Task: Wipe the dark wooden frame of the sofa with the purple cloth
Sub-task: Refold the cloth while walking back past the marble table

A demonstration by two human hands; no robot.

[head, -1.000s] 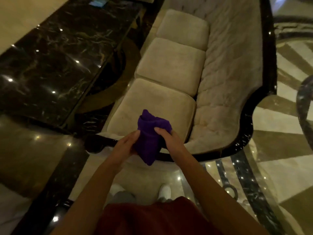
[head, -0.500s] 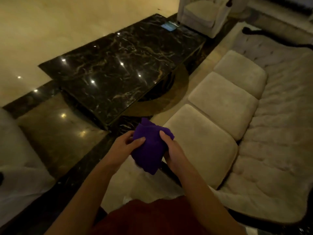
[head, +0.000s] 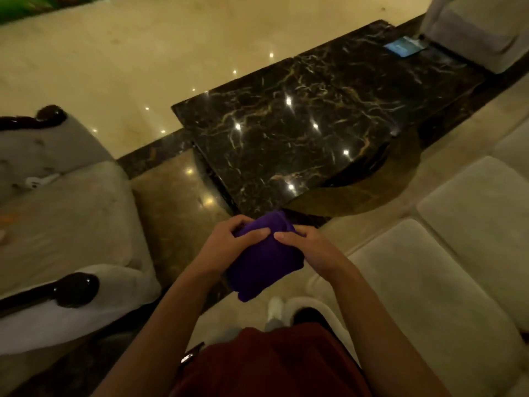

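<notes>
I hold a bunched purple cloth [head: 264, 263] in front of my waist with both hands. My left hand [head: 229, 246] grips its left side, thumb on top. My right hand [head: 310, 250] grips its right side. The cream sofa [head: 440, 270] with its seat cushions runs along the right; its dark wooden frame shows only as a small dark patch [head: 307, 315] by my foot. The cloth touches no part of the sofa.
A black marble coffee table [head: 300, 130] stands ahead, with a blue card [head: 403, 47] at its far end. A cream armchair [head: 63, 219] with dark glossy arm ends [head: 76, 290] is on the left. Another armchair [head: 481, 27] sits far right. The floor is polished.
My view has swung left, away from the sofa back toward the coffee table and left armchair. Both hands have kept hold of the cloth and folded it tighter.
</notes>
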